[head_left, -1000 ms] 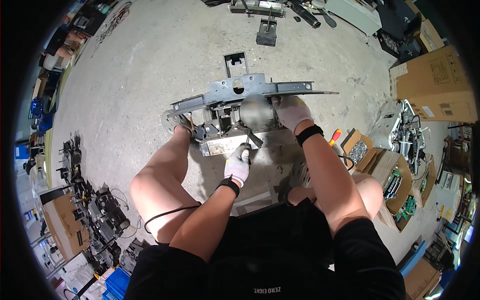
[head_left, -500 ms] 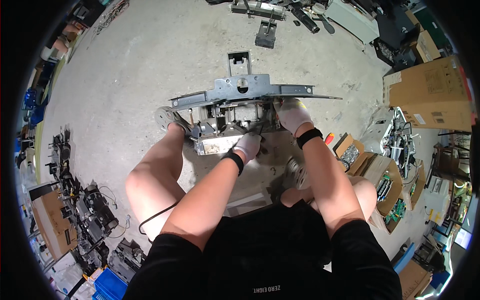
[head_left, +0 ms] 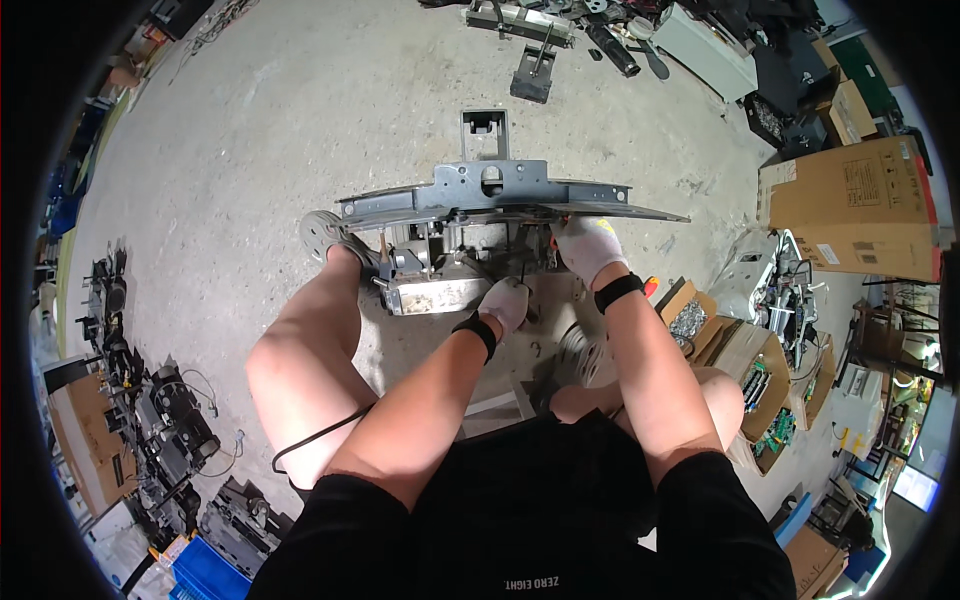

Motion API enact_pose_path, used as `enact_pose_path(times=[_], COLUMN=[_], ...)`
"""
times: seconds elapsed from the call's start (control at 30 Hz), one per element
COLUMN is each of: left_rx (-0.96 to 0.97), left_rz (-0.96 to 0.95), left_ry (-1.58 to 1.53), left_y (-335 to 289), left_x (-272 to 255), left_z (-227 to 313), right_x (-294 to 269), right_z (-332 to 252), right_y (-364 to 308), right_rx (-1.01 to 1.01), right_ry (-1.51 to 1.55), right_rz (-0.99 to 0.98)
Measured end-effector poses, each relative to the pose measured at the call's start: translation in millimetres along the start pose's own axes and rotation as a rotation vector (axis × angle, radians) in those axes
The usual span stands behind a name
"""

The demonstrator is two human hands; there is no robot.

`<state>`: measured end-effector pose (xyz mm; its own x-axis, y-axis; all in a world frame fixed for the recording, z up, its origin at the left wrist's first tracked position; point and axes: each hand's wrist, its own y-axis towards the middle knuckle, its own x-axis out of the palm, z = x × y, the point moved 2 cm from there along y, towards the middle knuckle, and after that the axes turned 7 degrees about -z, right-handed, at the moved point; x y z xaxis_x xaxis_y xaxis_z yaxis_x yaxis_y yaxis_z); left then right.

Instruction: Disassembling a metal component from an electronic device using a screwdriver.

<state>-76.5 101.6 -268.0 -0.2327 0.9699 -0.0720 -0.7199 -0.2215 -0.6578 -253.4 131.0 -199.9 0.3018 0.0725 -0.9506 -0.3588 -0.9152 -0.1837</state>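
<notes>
A metal machine frame (head_left: 430, 295) stands on the floor between my feet, with a long grey bracket (head_left: 470, 187) across its far side and a dark flat plate edge below that. My left hand (head_left: 505, 303), in a white glove, is closed at the frame's near right corner; a thin dark rod shows by its fingers, its kind unclear. My right hand (head_left: 590, 247), also gloved, reaches in under the plate's right part. Its fingers are curled and partly hidden; a bit of orange shows beside them.
A red-and-yellow handle (head_left: 651, 287) lies right of my right wrist. Beyond it stand an open box of small metal parts (head_left: 690, 318), a box with green circuit boards (head_left: 775, 435) and a large carton (head_left: 850, 205). Dismantled machine parts (head_left: 165, 420) lie at left; a metal clamp-like part (head_left: 532, 78) lies ahead.
My left hand has shifted slightly right and nearer to me along the frame's edge. The right hand stays under the plate. The whole view has shifted a little.
</notes>
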Motion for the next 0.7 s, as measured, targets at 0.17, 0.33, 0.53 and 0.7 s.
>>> enact_pose_path(times=[0.17,0.33,0.53,0.7], left_rx=[0.160,0.078,0.019,0.068], left_rz=[-0.027,0.005,0.159,0.173], left_ry=[0.455,0.133,-0.148,-0.056], left_y=[-7,15,21,21], left_x=[0,18,33,30], left_z=[1,-39,-38,-40], right_x=[0,-10,-7,-14], right_z=[0,-20,-8,-17], right_y=[3,2,0,-2], right_rx=[0.063,0.164,0.079,0.090], right_ry=[0.037,0.182,0.102,0.112], right_rz=[-0.019,-0.023,-0.030,-0.059])
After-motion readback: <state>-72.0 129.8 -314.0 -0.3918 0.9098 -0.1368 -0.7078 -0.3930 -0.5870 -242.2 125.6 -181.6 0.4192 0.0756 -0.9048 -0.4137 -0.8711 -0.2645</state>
